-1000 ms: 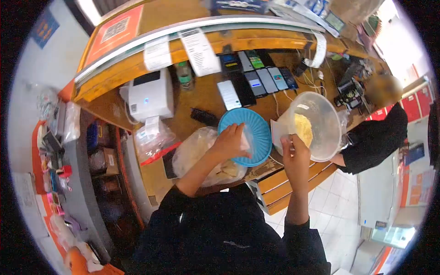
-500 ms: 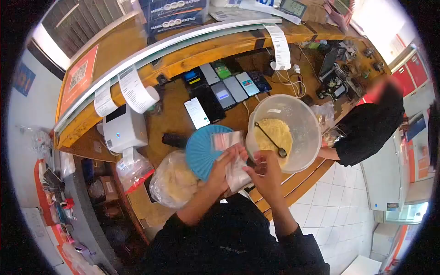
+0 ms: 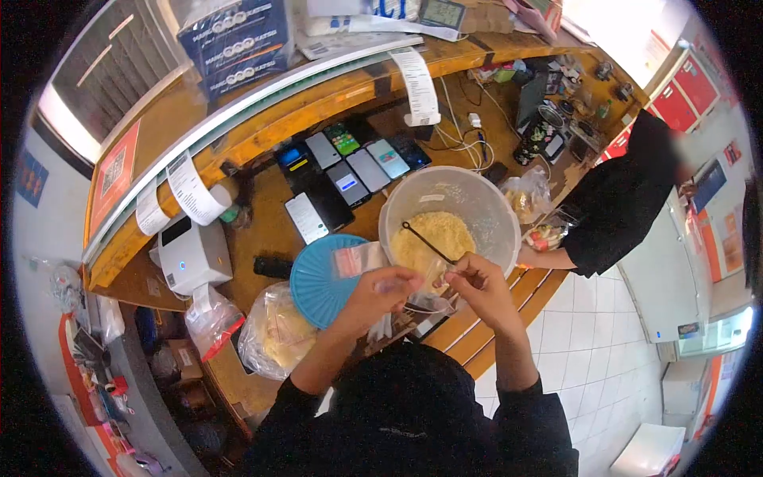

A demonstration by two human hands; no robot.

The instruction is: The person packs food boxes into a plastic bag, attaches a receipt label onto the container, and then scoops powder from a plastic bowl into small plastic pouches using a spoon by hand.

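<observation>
Both my hands are in front of the clear plastic tub (image 3: 493,199), which holds yellow powder (image 3: 437,235) and a dark spoon (image 3: 425,240). My left hand (image 3: 383,292) is closed at the tub's left edge, its fingertips by a small clear bag (image 3: 433,280). On the other side of that bag, my right hand (image 3: 479,288) pinches its edge. Left of the tub lies a round blue lid (image 3: 318,282) with a pack of small clear bags (image 3: 358,260) on it.
Several phones (image 3: 348,183) lie behind the lid. A white printer (image 3: 193,256) and a bulging plastic bag (image 3: 278,330) are at the left. At the right, a person in black (image 3: 624,211) reaches toward the counter. Paper receipts (image 3: 415,83) hang from the shelf.
The view has shifted, so the counter appears farther left. The pack of bags that was in my hands now lies on the lid. My hands have moved apart around a small clear bag.
</observation>
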